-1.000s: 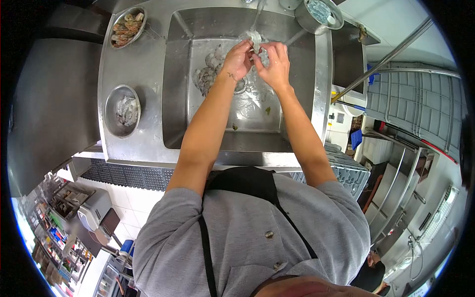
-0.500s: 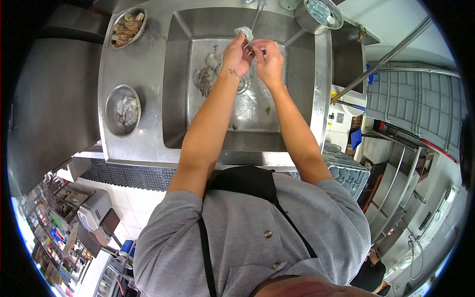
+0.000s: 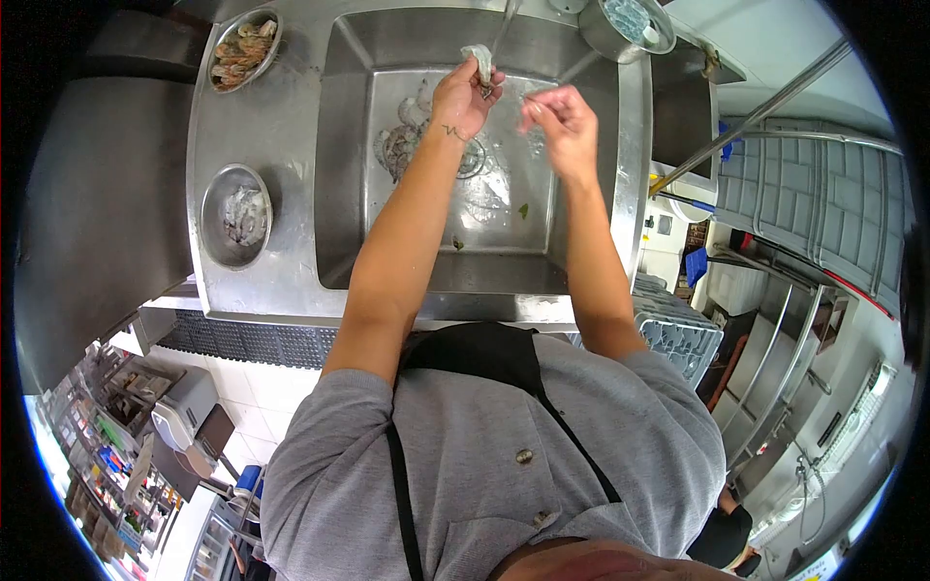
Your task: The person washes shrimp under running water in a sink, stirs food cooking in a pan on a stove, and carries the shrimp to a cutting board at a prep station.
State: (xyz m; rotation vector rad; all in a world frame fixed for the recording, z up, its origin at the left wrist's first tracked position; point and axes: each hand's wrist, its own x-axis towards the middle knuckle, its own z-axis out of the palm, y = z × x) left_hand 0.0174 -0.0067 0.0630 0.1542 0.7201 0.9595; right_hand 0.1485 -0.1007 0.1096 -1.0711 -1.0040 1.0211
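Note:
In my left hand (image 3: pixel 463 102), over the far part of the sink, I grip a pale grey shrimp (image 3: pixel 481 63) whose curved body sticks up past my fingers. Off to its right, apart from the shrimp, is my right hand (image 3: pixel 567 126). Its fingers are curled, thumb toward index finger, and the tips are blurred; what they pinch, if anything, I cannot make out. Beneath both hands is the steel sink (image 3: pixel 489 228). A heap of grey shrimp (image 3: pixel 397 145) lies on its floor beside the drain (image 3: pixel 472 160), partly behind my left forearm.
On the left counter stand a steel bowl (image 3: pixel 209 237) of pale shrimp pieces and, farther back, a bowl (image 3: pixel 215 77) of orange-brown shrimp parts. A steel pot (image 3: pixel 620 50) sits at the back right corner. Green scraps (image 3: pixel 523 210) lie in the sink.
My right hand has come away from the shrimp and moved right, toward me. My left hand still holds the shrimp, which now shows more fully.

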